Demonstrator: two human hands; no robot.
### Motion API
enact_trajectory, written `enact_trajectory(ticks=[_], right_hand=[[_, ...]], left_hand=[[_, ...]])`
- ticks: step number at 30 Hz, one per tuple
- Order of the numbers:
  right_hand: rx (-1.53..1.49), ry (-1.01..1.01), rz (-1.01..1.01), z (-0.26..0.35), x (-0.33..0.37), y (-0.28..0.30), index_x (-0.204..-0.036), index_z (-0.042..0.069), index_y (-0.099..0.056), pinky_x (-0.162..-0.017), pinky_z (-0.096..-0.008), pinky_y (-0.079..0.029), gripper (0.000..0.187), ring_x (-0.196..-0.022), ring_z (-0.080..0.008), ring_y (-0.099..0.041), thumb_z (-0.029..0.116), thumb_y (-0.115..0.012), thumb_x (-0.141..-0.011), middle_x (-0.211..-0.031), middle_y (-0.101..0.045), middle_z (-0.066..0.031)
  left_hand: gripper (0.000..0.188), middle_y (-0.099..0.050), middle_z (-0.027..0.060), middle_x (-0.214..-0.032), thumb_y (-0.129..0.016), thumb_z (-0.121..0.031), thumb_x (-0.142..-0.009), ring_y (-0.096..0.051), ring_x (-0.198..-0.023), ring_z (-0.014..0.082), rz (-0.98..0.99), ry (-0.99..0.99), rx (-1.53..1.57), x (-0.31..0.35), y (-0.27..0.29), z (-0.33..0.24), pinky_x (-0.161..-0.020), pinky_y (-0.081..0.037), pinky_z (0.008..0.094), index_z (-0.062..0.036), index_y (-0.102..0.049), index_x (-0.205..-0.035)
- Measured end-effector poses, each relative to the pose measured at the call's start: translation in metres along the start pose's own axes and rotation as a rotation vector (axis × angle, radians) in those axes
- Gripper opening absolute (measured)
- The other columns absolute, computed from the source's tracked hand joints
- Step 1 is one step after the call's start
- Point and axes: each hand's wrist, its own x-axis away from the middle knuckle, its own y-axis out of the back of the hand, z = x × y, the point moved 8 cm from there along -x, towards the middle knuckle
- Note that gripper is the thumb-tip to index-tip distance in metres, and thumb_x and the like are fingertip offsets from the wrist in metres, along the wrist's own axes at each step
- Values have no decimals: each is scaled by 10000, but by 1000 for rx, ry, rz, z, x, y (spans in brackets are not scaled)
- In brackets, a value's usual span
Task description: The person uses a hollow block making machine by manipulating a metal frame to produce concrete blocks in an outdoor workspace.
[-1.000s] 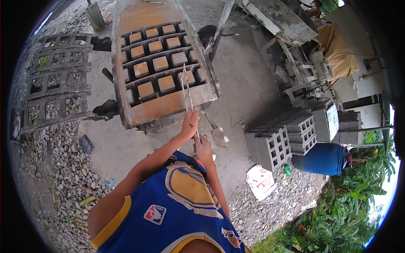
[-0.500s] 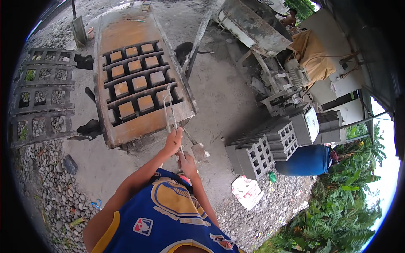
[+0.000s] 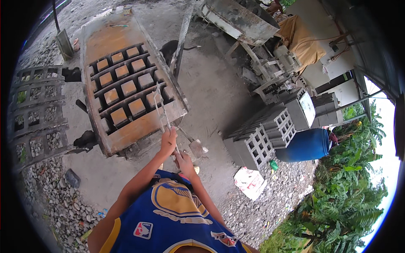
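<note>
Both of my hands grip a long-handled tool with a narrow frame of bent metal rod (image 3: 161,110). My left hand (image 3: 168,141) is closed round it near the frame, and my right hand (image 3: 184,162) is closed lower on the handle. The frame's far end reaches over the near right corner of a dark metal block mould (image 3: 122,86). This grid, with several square orange-brown and grey cores, lies on a long rusty table (image 3: 143,122). Whether the frame touches the mould I cannot tell.
Another dark grid (image 3: 40,101) adjoins the table's left side. A slanting post (image 3: 182,38) stands at its right, with a black animal (image 3: 168,49) behind. Farther right are a mixer trough (image 3: 240,21), stacked hollow blocks (image 3: 257,145) and a blue drum (image 3: 303,145). A person (image 3: 274,6) shows beyond.
The view has shifted, so the table and mould sit farther left in the picture. My hands keep their grip on the tool, and its frame stays over the mould's near right corner.
</note>
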Motion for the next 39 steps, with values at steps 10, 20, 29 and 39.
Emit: enact_trajectory(ticks=[10, 20, 29, 39], right_hand=[[6, -39, -66, 27, 41, 27, -921, -39, -524, -381, -206, -267, 308, -408, -47, -326, 229, -383, -862, -480, -371, 17], [-87, -113, -217, 9, 57, 39, -772, -20, -487, -475, -236, -367, 301, -385, -63, -280, 235, -360, -870, -471, -304, 22], [-32, -26, -173, 62, -33, 37, -569, 62, -410, -397, -233, -247, 343, -396, -87, -304, 271, -418, -841, -470, -341, 9], [-228, 293, 102, 82, 76, 32, -1242, -62, -202, -395, -199, -230, 883, -447, -70, -333, 602, -412, -699, -535, -385, -10]], left_hand=[[342, -327, -22, -566, -376, -349, -852, -317, -512, 70, 203, 104, 179, 28, -37, -7, -447, -277, 246, -63, -341, -670], [432, -465, 158, -580, -338, -405, -840, -474, -522, 293, 312, 77, -87, 48, -71, -17, -528, -371, 385, 7, -381, -717], [444, -466, 182, -596, -336, -410, -838, -463, -582, 316, 13, -54, 26, -52, -45, -33, -553, -357, 390, 7, -421, -708], [431, -425, 47, -637, -350, -469, -823, -390, -539, 109, 179, 298, 428, 36, -61, -62, -481, -344, 262, -54, -390, -716]])
